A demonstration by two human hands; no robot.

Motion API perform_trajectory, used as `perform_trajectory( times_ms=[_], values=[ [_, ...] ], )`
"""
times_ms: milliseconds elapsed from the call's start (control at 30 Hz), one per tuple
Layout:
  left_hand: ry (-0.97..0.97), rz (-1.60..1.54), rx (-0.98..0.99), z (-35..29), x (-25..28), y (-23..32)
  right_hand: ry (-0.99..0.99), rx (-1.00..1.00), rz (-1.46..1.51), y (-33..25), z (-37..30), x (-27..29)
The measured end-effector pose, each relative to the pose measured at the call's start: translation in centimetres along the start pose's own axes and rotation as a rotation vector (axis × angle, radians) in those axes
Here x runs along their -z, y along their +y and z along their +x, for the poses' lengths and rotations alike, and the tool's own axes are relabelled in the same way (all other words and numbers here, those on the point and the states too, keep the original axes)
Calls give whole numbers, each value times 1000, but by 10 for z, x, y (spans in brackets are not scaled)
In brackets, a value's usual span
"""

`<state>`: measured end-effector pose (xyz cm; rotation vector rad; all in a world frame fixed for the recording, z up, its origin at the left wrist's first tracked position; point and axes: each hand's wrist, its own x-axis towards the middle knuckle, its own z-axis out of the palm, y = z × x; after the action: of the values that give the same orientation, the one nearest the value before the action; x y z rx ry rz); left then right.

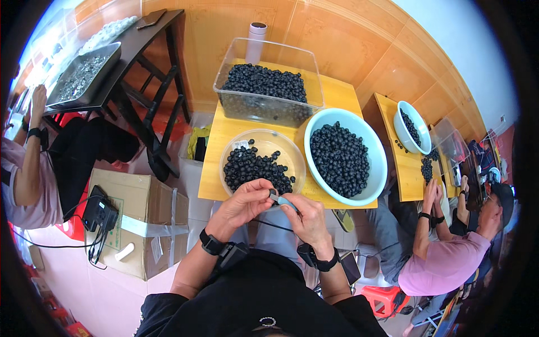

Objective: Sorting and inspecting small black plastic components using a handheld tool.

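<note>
Over the near edge of the yellow table, my left hand is closed in a pinch; whatever small piece it holds is mostly hidden by the fingers. My right hand is closed around a small tool with a pale blue-grey handle, its short end meeting the left fingertips. Just beyond both hands sits a round clear tub, partly filled with small black ring-like pieces. Right of it stands a light blue basin heaped with similar black pieces.
Behind the tub, a clear rectangular bin holds more black pieces, with a pink bottle behind it. A cardboard box with a black device stands at left. People sit at tables on both sides, one by a dark tray.
</note>
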<state>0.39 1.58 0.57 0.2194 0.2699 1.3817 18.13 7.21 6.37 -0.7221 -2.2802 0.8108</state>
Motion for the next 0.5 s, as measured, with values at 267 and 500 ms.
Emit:
perform_trajectory(
  times_ms=[267,500],
  values=[
    [-4,-19,20,1,0,-1,7,43,-21,-2,2,1],
    [-7,-28,23,0,2,-1,-2,41,-44,-2,2,0]
  ],
)
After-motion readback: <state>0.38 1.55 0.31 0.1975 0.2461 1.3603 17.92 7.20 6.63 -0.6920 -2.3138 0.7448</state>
